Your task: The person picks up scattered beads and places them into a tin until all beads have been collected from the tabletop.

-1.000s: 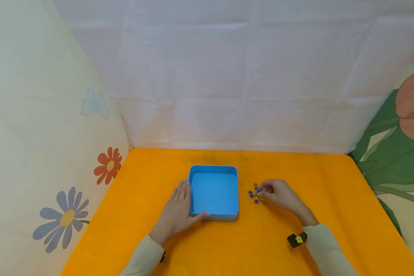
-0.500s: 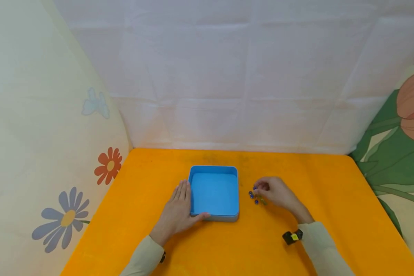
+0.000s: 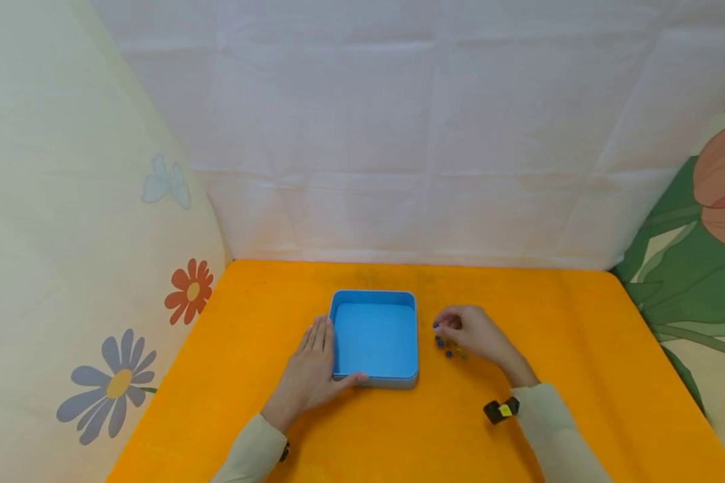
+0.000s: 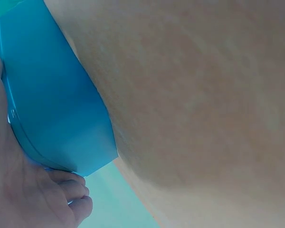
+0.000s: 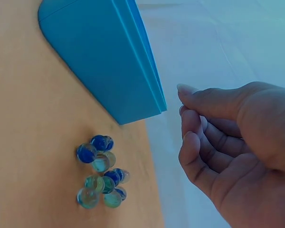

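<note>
A square blue box [image 3: 376, 339] stands on the table, with nothing visible inside. My left hand [image 3: 308, 377] rests against its left side, fingers straight, with the thumb along the front edge. To the right of the box, my right hand [image 3: 474, 334] pinches a small blue marble [image 3: 436, 325] between thumb and forefinger. In the right wrist view that marble is hidden by the fingers. Below this hand lies a loose cluster of glass marbles [image 5: 88, 197], blue ones and clear ones with green and yellowish tints.
An orange-covered table [image 3: 387, 429] carries the box and marbles. A pale cloth [image 3: 399, 134] hangs behind its back edge. Printed floral cloths [image 3: 117, 382] stand on the left and right sides.
My right hand has lifted slightly and moved left toward the box, carrying the blue marble away from the cluster. My left hand and the box have stayed put.
</note>
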`<state>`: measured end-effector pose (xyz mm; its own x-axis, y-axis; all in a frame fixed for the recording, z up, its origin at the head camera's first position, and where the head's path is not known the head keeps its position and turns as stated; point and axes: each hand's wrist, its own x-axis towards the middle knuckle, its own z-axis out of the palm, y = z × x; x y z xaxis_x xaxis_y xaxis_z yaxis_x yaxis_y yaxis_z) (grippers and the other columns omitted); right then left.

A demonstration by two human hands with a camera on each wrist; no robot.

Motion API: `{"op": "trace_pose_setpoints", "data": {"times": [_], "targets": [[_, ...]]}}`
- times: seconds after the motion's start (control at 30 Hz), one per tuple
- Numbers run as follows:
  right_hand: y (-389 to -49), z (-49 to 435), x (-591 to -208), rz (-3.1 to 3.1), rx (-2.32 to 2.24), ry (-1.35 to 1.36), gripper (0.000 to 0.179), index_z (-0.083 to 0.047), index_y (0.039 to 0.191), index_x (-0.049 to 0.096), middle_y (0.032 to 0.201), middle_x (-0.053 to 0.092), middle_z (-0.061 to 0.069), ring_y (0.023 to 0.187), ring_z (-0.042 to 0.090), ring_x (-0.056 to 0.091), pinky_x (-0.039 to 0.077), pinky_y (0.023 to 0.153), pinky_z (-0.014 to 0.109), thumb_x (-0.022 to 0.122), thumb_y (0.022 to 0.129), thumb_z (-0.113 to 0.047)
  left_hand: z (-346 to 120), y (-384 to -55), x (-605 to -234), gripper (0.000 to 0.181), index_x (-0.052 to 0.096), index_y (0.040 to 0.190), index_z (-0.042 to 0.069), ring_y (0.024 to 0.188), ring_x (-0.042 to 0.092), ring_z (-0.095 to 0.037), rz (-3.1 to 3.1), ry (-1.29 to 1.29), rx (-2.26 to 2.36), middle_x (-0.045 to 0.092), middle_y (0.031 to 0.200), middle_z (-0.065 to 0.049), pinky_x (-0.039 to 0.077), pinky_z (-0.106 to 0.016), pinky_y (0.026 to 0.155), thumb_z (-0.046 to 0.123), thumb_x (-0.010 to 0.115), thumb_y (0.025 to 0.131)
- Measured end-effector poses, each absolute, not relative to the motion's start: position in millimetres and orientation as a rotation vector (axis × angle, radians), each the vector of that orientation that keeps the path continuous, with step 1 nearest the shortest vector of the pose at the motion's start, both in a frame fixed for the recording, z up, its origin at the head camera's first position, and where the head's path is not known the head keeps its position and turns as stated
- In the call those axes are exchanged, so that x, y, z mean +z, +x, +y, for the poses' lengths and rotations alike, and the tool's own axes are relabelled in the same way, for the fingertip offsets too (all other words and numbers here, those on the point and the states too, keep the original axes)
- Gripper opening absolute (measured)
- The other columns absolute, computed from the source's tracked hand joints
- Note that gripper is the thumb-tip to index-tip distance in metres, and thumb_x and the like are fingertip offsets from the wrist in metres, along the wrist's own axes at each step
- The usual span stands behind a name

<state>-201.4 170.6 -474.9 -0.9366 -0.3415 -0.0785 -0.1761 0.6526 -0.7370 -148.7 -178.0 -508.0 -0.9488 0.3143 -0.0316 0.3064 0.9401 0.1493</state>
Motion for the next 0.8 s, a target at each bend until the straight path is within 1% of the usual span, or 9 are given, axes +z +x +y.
{"op": "trace_pose_setpoints", "data": {"times": [0.3, 0.5, 0.6, 0.7, 0.8], "targets": [[-202, 161, -470, 2.678, -1.158, -0.448, 0.013, -0.009, 0.109, 0.076, 0.098, 0.076, 0.011, 0.078, 0.014, 0.062, 0.057, 0.072, 0.026, 0.071, 0.102, -0.019, -178, -147, -508, 0.13, 0.017, 0.165, -0.007, 0.163, 0.023, -0.041, 3.036, 0.485, 0.231, 0.018, 0.174, -0.027, 0.026, -0.054, 0.133, 0.092, 0.048, 0.086], [-205, 155, -469, 2.677, -1.166, -0.431, 0.015, -0.011, 0.11, 0.076, 0.097, 0.075, 0.008, 0.079, 0.015, 0.061, 0.056, 0.073, 0.027, 0.071, 0.102, -0.022, -178, -148, -509, 0.13, 0.018, 0.165, -0.007, 0.163, 0.024, -0.042, 3.042, 0.487, 0.223, 0.019, 0.174, -0.027, 0.026, -0.054, 0.133, 0.091, 0.048, 0.085], [-205, 152, -466, 2.666, -1.184, -0.437, 0.014, -0.011, 0.11, 0.076, 0.098, 0.075, 0.008, 0.08, 0.015, 0.062, 0.057, 0.074, 0.027, 0.071, 0.102, -0.021, -178, -149, -510, 0.13, 0.017, 0.165, -0.007, 0.163, 0.023, -0.041, 3.035, 0.484, 0.235, 0.018, 0.174, -0.027, 0.026, -0.054, 0.133, 0.091, 0.049, 0.086], [-206, 149, -464, 2.649, -1.207, -0.464, 0.016, -0.009, 0.112, 0.076, 0.1, 0.076, 0.01, 0.083, 0.018, 0.065, 0.058, 0.075, 0.028, 0.071, 0.102, -0.021, -178, -150, -510, 0.13, 0.016, 0.165, -0.006, 0.163, 0.022, -0.041, 3.028, 0.479, 0.242, 0.017, 0.174, -0.027, 0.025, -0.054, 0.133, 0.091, 0.049, 0.086], [-206, 146, -462, 2.63, -1.228, -0.488, 0.018, -0.007, 0.114, 0.076, 0.101, 0.076, 0.011, 0.088, 0.026, 0.069, 0.058, 0.075, 0.028, 0.07, 0.103, -0.02, -178, -150, -510, 0.129, 0.017, 0.165, -0.006, 0.163, 0.022, -0.042, 3.03, 0.479, 0.248, 0.018, 0.174, -0.027, 0.026, -0.054, 0.133, 0.091, 0.049, 0.086]]}}
